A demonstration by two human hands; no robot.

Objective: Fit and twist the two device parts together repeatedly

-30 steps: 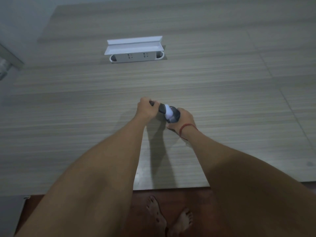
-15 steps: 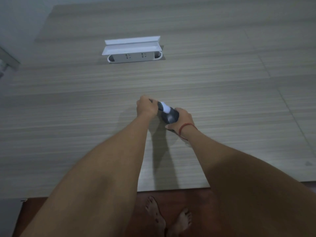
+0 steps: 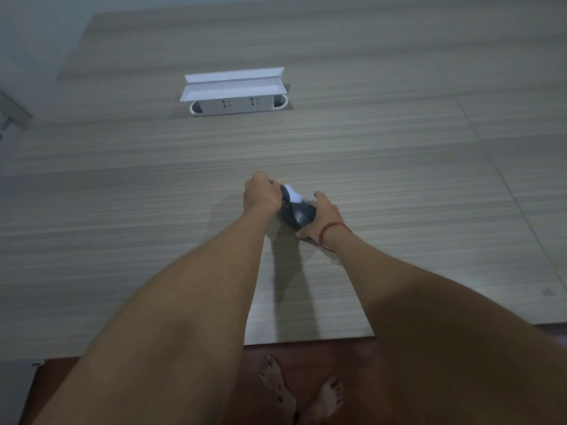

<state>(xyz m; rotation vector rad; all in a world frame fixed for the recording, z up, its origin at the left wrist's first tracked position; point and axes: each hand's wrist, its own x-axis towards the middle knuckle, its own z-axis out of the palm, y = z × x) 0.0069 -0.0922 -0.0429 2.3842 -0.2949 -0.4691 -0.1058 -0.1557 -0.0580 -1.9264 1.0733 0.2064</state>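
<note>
— What's nearest you?

— My bare feet (image 3: pixel 302 394) on the reddish-brown floor (image 3: pixel 343 357), then the near edge of the pale striped wood-grain table (image 3: pixel 122 240). Over its middle, both hands meet on one thing.

— What thing?

— A small dark grey gadget with a white band round its middle (image 3: pixel 296 207). My right hand (image 3: pixel 322 217), red string at the wrist, curls round the fat dark end, thumb underneath. My left hand (image 3: pixel 260 193) is closed in a fist on the thinner far end.

— Which step is that?

— I'd judge I'm twisting or pulling the two ends against each other. Next calls for a firm hold on the right and a steady turn on the left.

— How does it lie?

— Its long axis runs slantwise: thick end near and right, thin end away and left.

— Beyond?

— A white socket box with raised lid (image 3: pixel 234 92), well apart.
</note>
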